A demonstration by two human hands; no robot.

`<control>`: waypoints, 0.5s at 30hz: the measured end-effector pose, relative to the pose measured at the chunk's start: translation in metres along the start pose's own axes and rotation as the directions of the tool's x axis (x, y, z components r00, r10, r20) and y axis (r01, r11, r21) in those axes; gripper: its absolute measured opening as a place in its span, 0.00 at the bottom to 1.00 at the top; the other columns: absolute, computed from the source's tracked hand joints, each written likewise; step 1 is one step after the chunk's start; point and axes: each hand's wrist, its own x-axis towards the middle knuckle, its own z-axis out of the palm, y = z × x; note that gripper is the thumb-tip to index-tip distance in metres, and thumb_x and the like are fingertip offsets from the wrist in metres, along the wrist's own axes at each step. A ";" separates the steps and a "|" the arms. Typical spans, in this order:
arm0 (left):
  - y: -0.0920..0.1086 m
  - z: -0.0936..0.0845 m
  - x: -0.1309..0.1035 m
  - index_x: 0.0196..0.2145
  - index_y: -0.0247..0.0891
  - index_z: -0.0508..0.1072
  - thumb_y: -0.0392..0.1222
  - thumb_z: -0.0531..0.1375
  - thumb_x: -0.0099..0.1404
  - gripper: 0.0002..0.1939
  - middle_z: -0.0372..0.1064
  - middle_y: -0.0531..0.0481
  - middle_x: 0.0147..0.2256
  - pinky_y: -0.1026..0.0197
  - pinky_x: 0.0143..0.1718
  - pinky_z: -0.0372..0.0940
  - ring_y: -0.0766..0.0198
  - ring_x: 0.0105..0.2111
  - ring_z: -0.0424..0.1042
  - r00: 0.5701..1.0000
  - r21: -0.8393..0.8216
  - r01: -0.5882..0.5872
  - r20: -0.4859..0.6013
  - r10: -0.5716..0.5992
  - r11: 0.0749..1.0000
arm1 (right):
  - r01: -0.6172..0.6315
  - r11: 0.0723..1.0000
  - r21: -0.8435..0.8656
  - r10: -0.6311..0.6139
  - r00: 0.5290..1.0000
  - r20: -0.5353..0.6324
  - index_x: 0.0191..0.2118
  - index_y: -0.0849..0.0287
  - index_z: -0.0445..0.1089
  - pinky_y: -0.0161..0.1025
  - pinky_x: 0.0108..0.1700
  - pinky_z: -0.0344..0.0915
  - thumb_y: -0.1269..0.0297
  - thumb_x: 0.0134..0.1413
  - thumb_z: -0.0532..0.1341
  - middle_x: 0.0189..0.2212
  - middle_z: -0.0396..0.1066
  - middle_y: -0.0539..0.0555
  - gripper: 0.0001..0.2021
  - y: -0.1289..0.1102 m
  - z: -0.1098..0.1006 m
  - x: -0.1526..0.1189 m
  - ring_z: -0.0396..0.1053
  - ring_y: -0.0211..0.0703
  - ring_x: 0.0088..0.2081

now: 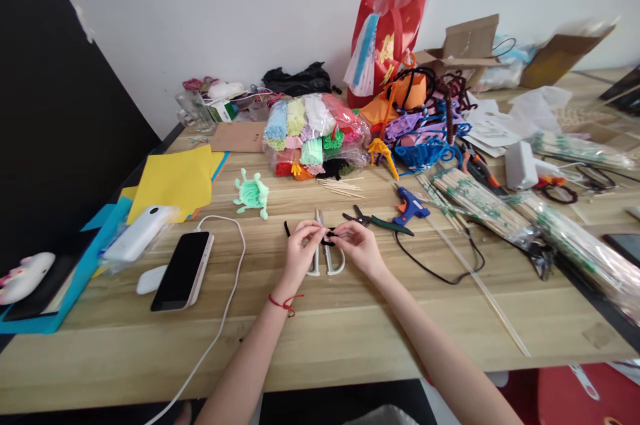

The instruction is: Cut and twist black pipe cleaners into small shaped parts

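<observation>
My left hand [303,246] and my right hand [358,245] meet over the middle of the table, fingertips pinched on a small black piece [329,236] that looks like fuzzy pipe cleaner. A black end of it sticks out to the left of my left hand. Directly under my hands lie scissors with white handles [336,266], partly covered by the fingers. Just beyond my right hand are pliers with dark green handles [393,225]. A mint-green fuzzy figure [253,194] stands farther back on the left.
Bundled colored pipe cleaners [313,135] lie at the back. A blue glue gun [411,205] with its cord and packs of sticks [480,205] lie right. On the left are a phone [183,270], a white cable and yellow sheets [173,183].
</observation>
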 end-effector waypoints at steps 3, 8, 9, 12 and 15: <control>0.001 -0.001 0.000 0.30 0.37 0.71 0.48 0.55 0.64 0.12 0.63 0.45 0.41 0.60 0.43 0.64 0.61 0.44 0.65 0.998 0.028 0.042 0.038 -0.043 0.999 | 0.007 1.000 -0.016 -0.007 0.999 0.032 0.32 0.58 0.69 0.39 0.39 0.70 0.61 0.41 0.68 0.30 0.73 0.52 0.11 0.001 0.000 -0.001 0.72 0.40 0.33; 0.000 -0.001 0.000 0.31 0.38 0.66 0.49 0.50 0.66 0.13 0.58 0.45 0.46 0.60 0.46 0.62 0.61 0.47 0.62 0.982 0.051 0.055 0.176 -0.064 0.997 | 0.029 0.999 -0.022 -0.028 0.997 0.069 0.32 0.58 0.69 0.40 0.39 0.70 0.61 0.41 0.68 0.30 0.73 0.52 0.11 0.000 0.000 -0.002 0.72 0.41 0.33; 0.000 -0.001 0.000 0.32 0.38 0.65 0.49 0.49 0.67 0.13 0.57 0.45 0.46 0.60 0.46 0.62 0.61 0.48 0.61 0.978 0.059 0.050 0.199 -0.061 0.997 | 0.030 0.999 -0.026 -0.028 0.997 0.072 0.32 0.58 0.69 0.40 0.39 0.70 0.61 0.41 0.68 0.30 0.73 0.52 0.11 -0.001 0.000 -0.002 0.72 0.41 0.33; 0.000 -0.003 -0.001 0.33 0.39 0.63 0.47 0.47 0.68 0.12 0.58 0.45 0.45 0.58 0.49 0.60 0.61 0.48 0.60 0.971 0.139 -0.007 0.239 -0.027 0.990 | 0.022 0.999 -0.044 -0.019 0.997 0.073 0.32 0.58 0.69 0.41 0.39 0.70 0.61 0.41 0.68 0.30 0.73 0.53 0.11 -0.002 0.001 -0.002 0.72 0.41 0.33; 0.006 -0.008 -0.002 0.34 0.39 0.63 0.44 0.45 0.69 0.11 0.58 0.46 0.44 0.54 0.53 0.55 0.60 0.48 0.59 0.962 0.343 -0.130 0.269 0.035 0.930 | -0.009 0.998 -0.062 0.014 0.997 0.073 0.32 0.58 0.69 0.40 0.38 0.70 0.60 0.40 0.68 0.29 0.73 0.52 0.12 -0.002 0.001 -0.002 0.72 0.41 0.32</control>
